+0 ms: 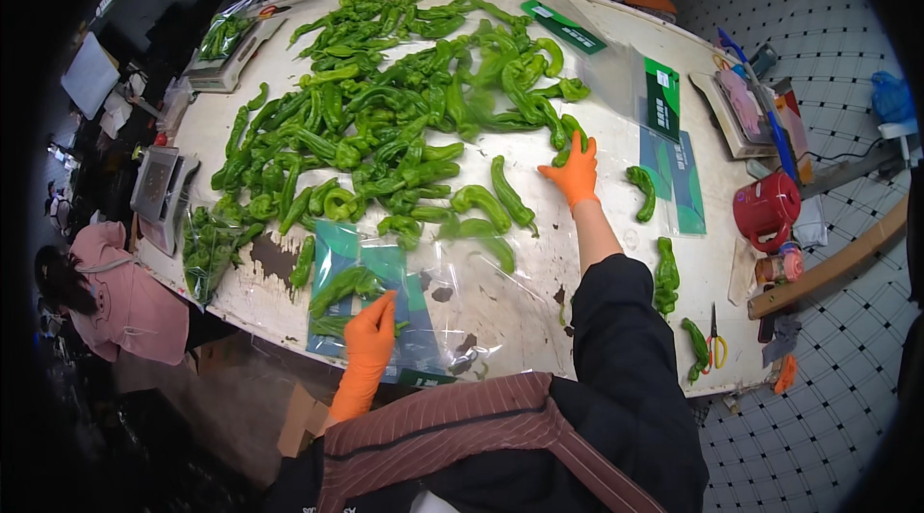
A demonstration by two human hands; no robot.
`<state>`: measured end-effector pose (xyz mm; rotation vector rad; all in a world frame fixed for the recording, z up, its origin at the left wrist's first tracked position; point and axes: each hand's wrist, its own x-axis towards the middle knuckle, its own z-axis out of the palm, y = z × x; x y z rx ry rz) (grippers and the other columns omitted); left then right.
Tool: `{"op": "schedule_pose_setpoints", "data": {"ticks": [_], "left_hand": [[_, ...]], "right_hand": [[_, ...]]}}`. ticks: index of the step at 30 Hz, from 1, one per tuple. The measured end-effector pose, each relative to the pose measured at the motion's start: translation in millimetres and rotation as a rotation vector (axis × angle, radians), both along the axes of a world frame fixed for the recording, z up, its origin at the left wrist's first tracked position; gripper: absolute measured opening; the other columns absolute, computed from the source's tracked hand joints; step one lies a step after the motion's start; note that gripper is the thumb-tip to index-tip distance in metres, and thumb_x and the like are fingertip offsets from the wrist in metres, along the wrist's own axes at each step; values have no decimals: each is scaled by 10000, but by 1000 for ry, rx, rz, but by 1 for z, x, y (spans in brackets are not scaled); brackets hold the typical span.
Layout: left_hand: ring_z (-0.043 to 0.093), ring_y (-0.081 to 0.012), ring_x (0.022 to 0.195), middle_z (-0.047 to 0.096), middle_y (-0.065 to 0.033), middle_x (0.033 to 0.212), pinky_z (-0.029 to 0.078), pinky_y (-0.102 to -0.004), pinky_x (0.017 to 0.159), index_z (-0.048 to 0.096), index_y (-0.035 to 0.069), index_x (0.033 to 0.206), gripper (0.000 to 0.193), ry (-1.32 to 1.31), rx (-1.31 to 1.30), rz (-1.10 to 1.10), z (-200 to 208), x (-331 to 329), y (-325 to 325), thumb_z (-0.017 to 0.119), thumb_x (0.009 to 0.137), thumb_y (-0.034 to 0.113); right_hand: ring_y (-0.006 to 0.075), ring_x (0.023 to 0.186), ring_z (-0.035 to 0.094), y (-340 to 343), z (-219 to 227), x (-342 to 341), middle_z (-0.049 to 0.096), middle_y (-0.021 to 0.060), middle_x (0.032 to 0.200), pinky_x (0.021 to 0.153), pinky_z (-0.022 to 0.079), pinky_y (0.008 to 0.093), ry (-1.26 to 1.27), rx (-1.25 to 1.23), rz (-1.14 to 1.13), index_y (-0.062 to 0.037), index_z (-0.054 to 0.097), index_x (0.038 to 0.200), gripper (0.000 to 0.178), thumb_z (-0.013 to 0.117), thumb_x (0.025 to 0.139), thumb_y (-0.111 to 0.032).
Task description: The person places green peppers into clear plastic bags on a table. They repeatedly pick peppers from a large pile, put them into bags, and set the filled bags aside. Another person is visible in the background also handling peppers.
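We see green peppers [337,109] heaped over the worktop [707,282], from its centre out toward 11 o'clock. Our orange-gloved right hand [577,176] is at 3 o'clock, its fingers curved about a pepper [561,157] at the heap's edge; we cannot tell whether they grip it. Our left hand [371,336], gloved alike, is at 7 o'clock, fingertips drawn together beside peppers lying at a teal-printed bag [334,245]; whether they pinch film or pepper we cannot tell. Loose peppers [666,275] lie from 3 to 4 o'clock, the lowest just beside yellow-handled scissors [714,345]. A red kettle [765,208] stands at the 3 o'clock rim, and a person in pink [140,306] is at 8 o'clock.
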<state>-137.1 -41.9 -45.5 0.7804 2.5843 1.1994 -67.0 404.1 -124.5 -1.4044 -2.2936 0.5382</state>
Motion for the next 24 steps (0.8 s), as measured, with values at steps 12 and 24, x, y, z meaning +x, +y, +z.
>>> {"op": "schedule_pose_setpoints", "data": {"ticks": [12,24], "left_hand": [[685,-271,741,697,-173,901,516,-315,650,701,44,1064,211,12,38,-36,-8,8,-1,643,885,138],[640,-197,632,690,-130,816,483,-304,572,697,72,1098,227,151,142,-10,6,17,-5,642,887,136]], "right_hand": [[421,1138,540,-77,61,67,453,272,1360,829,525,393,1470,-1798,130,-22,538,1244,529,540,884,-409],[226,1201,517,-270,63,59,487,112,1365,971,450,330,314,-1485,805,-50,446,1397,627,647,808,-125]]}}
